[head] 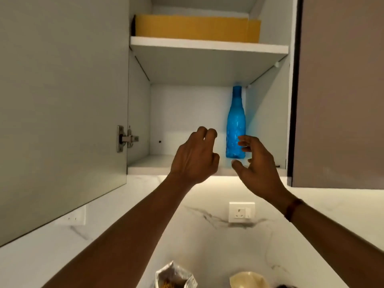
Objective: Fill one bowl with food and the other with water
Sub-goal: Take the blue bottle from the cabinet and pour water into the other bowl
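Note:
A blue plastic bottle [235,121] stands upright on the lower shelf of an open wall cabinet, towards its right side. My right hand [255,163] is raised just in front of the bottle's base with fingers spread, holding nothing. My left hand [195,156] is up beside it to the left of the bottle, its fingers loosely curled and empty. At the bottom edge of the view a clear bag of brown food [175,276] and a cream bowl [249,279] sit on the counter, both partly cut off.
The cabinet door [62,100] hangs open at the left. A yellow box [195,28] lies on the upper shelf [207,46]. A closed brown cabinet door [340,90] is at the right. A wall socket [241,212] is set in the marble backsplash.

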